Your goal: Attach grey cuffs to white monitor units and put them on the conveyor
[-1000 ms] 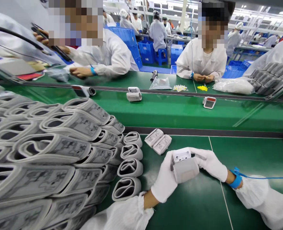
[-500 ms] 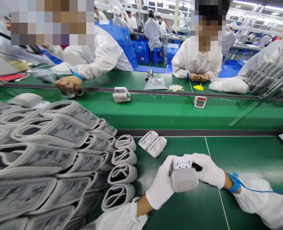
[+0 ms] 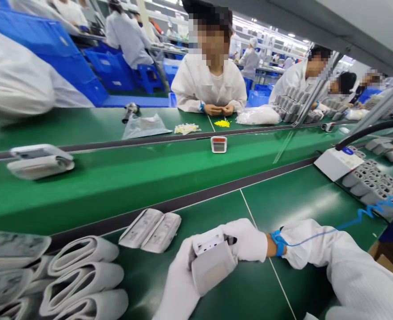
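Both hands wear white gloves and hold one white device with a grey cuff [image 3: 213,268] above the green table. My left hand [image 3: 182,279] grips its left side, fingers closed round it. On the right side, my right hand [image 3: 248,240] is closed on the white housing [image 3: 208,241]; some of its fingertips are hidden behind the cuff. A blue band [image 3: 278,243] circles my right wrist. Two flat grey cuff pieces [image 3: 151,230] lie just beyond my left hand.
Rolled grey cuffs [image 3: 89,284] are stacked at the left. A green conveyor [image 3: 169,173] crosses ahead, bearing a device with a display [image 3: 219,145] and another device [image 3: 39,161]. A white box [image 3: 338,163] stands at right. A person [image 3: 209,84] sits opposite.
The view has swung to the right, bringing the white box into sight. The held device now appears more tilted, still between both hands. The conveyor devices have shifted left in view.
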Motion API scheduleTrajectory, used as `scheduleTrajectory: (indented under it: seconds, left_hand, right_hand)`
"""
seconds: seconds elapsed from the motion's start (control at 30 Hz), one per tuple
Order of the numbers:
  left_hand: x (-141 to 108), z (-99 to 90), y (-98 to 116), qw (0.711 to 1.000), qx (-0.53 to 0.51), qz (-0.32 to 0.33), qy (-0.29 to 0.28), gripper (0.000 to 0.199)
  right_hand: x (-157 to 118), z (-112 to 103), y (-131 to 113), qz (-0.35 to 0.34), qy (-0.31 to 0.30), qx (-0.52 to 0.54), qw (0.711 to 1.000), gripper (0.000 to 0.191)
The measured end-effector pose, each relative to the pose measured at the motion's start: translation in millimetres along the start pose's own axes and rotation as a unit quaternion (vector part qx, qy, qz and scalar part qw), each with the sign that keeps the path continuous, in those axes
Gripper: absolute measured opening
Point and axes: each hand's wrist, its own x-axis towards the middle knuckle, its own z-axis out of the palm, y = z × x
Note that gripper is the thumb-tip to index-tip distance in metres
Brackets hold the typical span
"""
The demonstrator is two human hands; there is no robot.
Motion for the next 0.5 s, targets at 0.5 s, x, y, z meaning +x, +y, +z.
scheduleTrajectory:
  seconds: [0.5]
  left_hand:
    - [-3.0,-4.5,-12.5,0.988,0.15,0.017,0.011,0.043]
  right_hand:
    - [9.7,-26.1,-3.7,0.033,-0.218,-0.051,0.974,0.06]
